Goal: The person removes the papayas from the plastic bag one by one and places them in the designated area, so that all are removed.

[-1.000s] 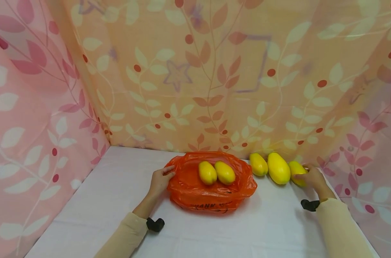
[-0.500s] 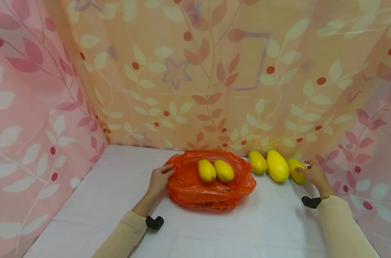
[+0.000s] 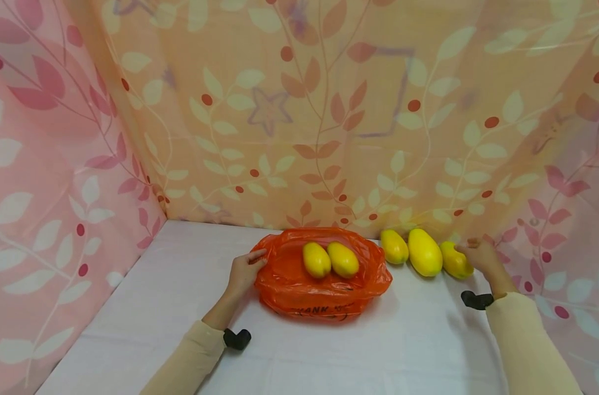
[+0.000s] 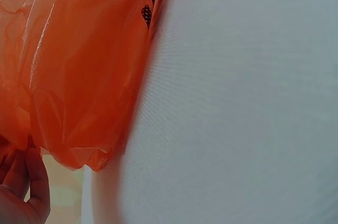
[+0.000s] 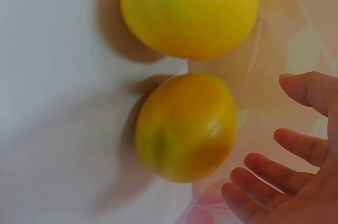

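Note:
An orange-red plastic bag [image 3: 299, 299] with black print lies on the table, its mouth spread upward. Two yellow mangoes [image 3: 316, 260] rest side by side in it. My left hand [image 3: 243, 272] pinches the bag's left rim between thumb and fingers; in the left wrist view the hand [image 4: 24, 187] shows at the bag's edge. To the bag's right stand three yellow fruits in a row: a mango [image 3: 394, 247], a larger, longer fruit [image 3: 425, 253] and a mango [image 3: 455, 262] at the right end. Beside that last one hovers my right hand [image 5: 296, 176], fingers spread and apart from it.
The table [image 3: 299, 362] has a white cover. A patterned orange curtain [image 3: 279, 164] stands close behind the bag and fruits. Pink patterned curtains [image 3: 57, 192] flank the left and right sides. Each wrist wears a black device [image 3: 237, 339].
My right hand has let go of the rightmost mango, its fingers opening and drawing away up and to the right. The left hand stays at the bag's rim. The head view has shifted slightly.

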A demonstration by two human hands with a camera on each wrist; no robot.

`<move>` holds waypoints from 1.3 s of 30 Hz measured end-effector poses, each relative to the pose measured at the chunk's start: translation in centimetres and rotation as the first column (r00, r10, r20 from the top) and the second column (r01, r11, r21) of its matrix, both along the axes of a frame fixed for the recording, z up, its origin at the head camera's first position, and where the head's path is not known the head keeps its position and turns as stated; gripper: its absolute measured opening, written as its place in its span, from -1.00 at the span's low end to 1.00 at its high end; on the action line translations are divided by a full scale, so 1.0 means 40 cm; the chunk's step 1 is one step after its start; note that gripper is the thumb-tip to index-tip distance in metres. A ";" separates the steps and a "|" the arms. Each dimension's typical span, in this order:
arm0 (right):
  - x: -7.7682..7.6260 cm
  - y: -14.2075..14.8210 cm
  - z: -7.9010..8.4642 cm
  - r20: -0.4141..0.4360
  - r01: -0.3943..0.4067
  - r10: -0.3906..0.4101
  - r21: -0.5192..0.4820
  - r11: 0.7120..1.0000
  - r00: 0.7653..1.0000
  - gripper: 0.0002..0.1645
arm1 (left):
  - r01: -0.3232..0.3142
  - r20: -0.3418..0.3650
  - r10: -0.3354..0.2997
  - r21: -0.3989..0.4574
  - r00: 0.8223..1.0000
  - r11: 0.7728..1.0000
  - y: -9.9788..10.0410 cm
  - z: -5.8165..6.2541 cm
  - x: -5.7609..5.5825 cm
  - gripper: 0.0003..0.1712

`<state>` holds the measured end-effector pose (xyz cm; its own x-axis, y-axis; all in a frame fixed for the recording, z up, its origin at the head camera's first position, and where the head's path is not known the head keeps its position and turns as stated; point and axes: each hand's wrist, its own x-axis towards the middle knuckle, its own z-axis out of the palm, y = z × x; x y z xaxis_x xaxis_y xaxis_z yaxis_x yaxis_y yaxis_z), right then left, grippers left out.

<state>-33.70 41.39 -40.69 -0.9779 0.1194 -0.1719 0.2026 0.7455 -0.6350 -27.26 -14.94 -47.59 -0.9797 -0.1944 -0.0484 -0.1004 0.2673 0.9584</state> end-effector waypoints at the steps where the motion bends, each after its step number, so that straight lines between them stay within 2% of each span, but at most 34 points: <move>1: 0.000 -0.007 0.006 -0.017 0.005 -0.005 -0.004 1.000 1.000 -0.05 | -0.001 0.002 0.001 -0.001 1.000 1.000 0.000 -0.001 -0.001 -0.62; 4: 0.002 -0.029 0.027 -0.053 -0.002 0.003 0.023 1.000 0.999 -0.06 | -0.002 0.003 0.002 -0.001 1.000 1.000 -0.001 -0.003 -0.001 -0.62; 11: 0.009 -0.085 0.082 -0.039 -0.043 0.045 0.060 0.997 0.998 0.05 | 0.007 -0.008 -0.006 0.002 1.000 1.000 0.001 -0.004 -0.001 -0.61; 16: 0.015 -0.123 0.110 -0.079 -0.084 0.091 0.088 0.993 0.993 0.04 | 0.011 -0.014 -0.011 0.004 1.000 1.000 0.001 -0.003 0.000 -0.61; 26: 0.025 -0.190 0.154 -0.170 -0.158 0.171 0.087 0.984 0.971 -0.01 | 0.018 -0.013 -0.018 0.007 1.000 1.000 0.006 0.005 -0.003 -0.60; 34: 0.043 -0.248 0.186 -0.182 -0.177 0.192 0.095 0.980 0.964 -0.04 | 0.024 -0.018 -0.025 -0.003 1.000 1.000 0.006 0.007 -0.006 -0.60; 39: 0.048 -0.287 0.189 -0.213 -0.202 0.210 0.063 0.977 0.954 -0.10 | 0.016 -0.018 -0.017 -0.011 1.000 1.000 0.003 0.001 -0.004 -0.60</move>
<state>-31.79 29.90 -33.13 -0.9951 -0.0862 0.0485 -0.0978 0.7819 -0.6157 -27.41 -14.81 -47.54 -0.9835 -0.1787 -0.0285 -0.0786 0.2795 0.9569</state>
